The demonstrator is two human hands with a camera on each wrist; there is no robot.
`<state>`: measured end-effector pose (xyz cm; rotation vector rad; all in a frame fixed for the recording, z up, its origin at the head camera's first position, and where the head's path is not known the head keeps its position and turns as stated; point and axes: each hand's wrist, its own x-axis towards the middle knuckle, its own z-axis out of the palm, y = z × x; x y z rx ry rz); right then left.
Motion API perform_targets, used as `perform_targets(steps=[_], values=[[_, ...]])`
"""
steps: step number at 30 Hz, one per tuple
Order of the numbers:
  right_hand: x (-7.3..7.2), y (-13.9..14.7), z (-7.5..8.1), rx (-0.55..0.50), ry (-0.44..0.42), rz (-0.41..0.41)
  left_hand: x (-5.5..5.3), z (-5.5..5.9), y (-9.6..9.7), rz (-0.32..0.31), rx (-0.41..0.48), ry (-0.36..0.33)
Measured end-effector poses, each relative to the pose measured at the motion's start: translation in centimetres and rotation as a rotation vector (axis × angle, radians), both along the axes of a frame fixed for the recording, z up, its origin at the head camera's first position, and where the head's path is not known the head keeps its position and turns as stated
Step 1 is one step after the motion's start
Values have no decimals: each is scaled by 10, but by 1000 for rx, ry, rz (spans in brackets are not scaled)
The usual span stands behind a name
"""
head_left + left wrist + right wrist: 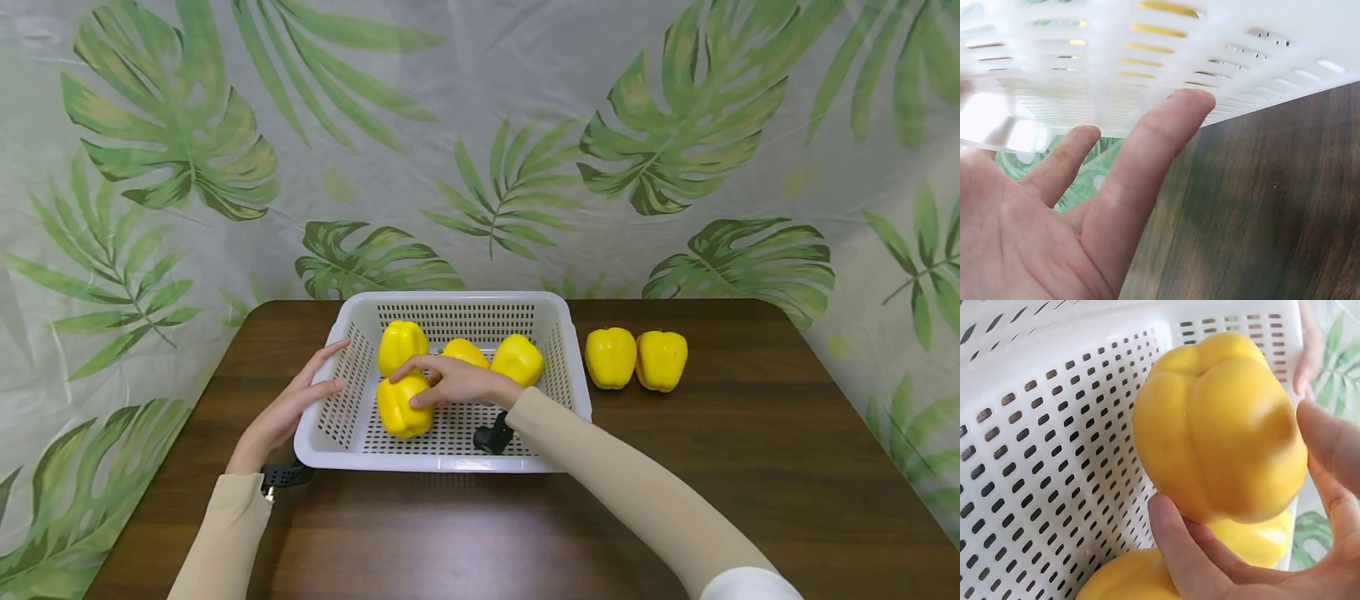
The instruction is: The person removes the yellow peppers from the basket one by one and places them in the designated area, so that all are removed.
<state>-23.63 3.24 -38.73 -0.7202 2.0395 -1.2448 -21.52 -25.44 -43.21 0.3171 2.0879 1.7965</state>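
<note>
A yellow bell pepper (405, 408) is in my right hand (457, 379), gripped between thumb and fingers over the front left of a white perforated plastic basket (450, 463). The right wrist view shows this bell pepper (1216, 431) from its lobed end, with fingertips on opposite sides. Three more yellow bell peppers lie in the basket: one at the back left (402, 346), one partly hidden behind my right hand (465, 351), and one toward the right (517, 360). My left hand (288, 408) rests against the basket's left side, fingers extended; its thumb (1154, 150) touches the slotted wall.
Two yellow bell peppers, a left one (611, 358) and a right one (662, 361), stand side by side on the brown wooden table (712, 442), right of the basket. Behind the table hangs a leaf-patterned cloth (517, 167). Black straps with small devices circle both wrists.
</note>
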Motion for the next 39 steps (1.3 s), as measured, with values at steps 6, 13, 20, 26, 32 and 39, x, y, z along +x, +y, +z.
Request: perform_targets(steps=[6, 13, 20, 26, 32, 39], values=[[-1, 5, 4, -35, 4, -50, 0, 1, 0, -2, 6, 1], [-2, 14, 10, -118, -64, -103, 1, 1, 1, 6, -3, 1], [-2, 30, 19, -221, -135, -133, 1, 0, 1, 6, 4, -3], [-4, 44, 22, -288, -137, -131, 1, 1, 1, -4, 15, -2], [-4, 57, 30, -301, -136, -162, 1, 2, 1, -3, 9, -3], [-4, 74, 35, -306, -123, -210, 2, 2, 1, -1, 14, -6]])
